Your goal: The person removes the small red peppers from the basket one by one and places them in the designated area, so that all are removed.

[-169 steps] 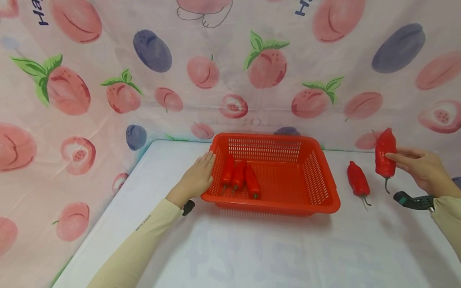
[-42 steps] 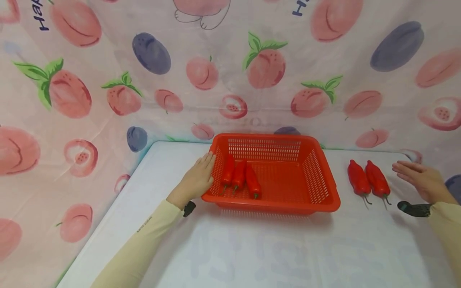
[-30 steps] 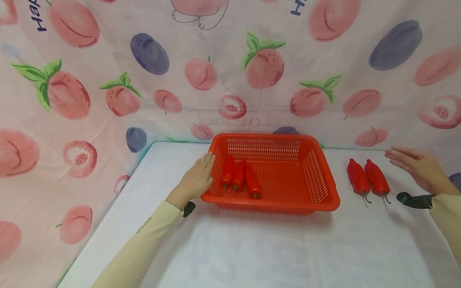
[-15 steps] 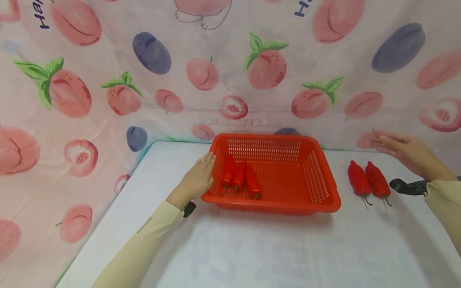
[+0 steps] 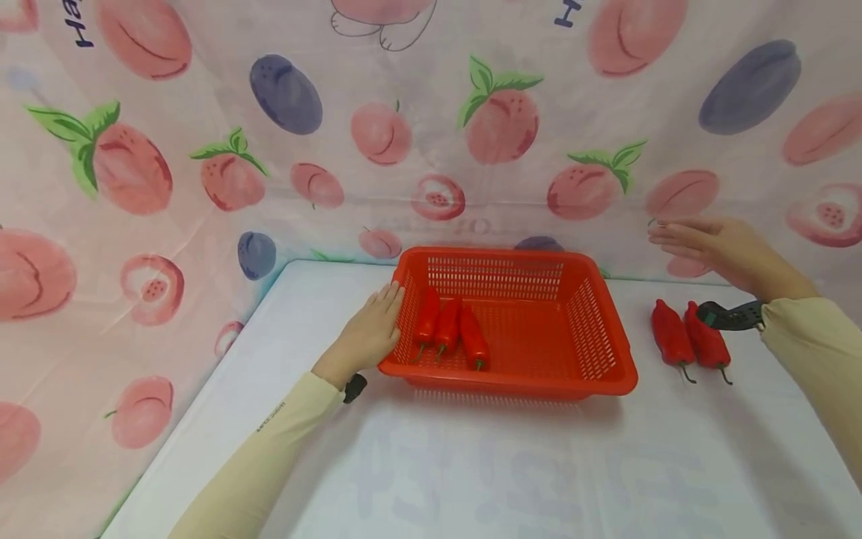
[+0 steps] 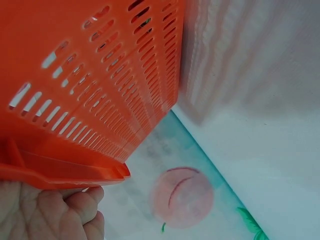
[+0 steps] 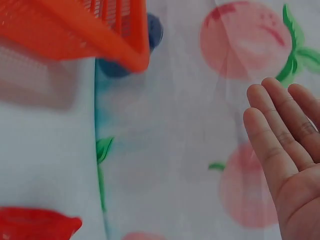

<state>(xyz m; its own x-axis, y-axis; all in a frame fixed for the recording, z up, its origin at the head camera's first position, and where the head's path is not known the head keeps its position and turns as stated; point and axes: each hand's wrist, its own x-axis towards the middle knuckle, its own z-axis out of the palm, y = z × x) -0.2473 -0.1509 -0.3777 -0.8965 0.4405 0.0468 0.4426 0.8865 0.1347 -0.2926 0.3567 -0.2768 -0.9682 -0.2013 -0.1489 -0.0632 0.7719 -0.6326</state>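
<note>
My left hand [image 5: 364,329] rests with straight fingers against the left rim of a red plastic basket [image 5: 512,385]; in the left wrist view its fingers [image 6: 80,205] lie under that rim. Three red peppers, among them a rightmost pepper [image 5: 474,337], lie side by side in the basket's left part, green stems toward me. My right hand [image 5: 730,251] is raised in the air right of the basket, fingers straight, holding nothing. Below it on the table lie two more red peppers, a left one [image 5: 670,333] and a right one [image 5: 710,348] partly covered by the wrist camera [image 5: 730,316].
The white table [image 5: 471,471] has its back edge just behind the basket. A fruit-printed cloth [image 5: 431,150] hangs behind the table and along its left side.
The right hand set its pepper down beside the other one on the table, let go, then rose and moved left toward the basket. The left hand and basket have stayed in place.
</note>
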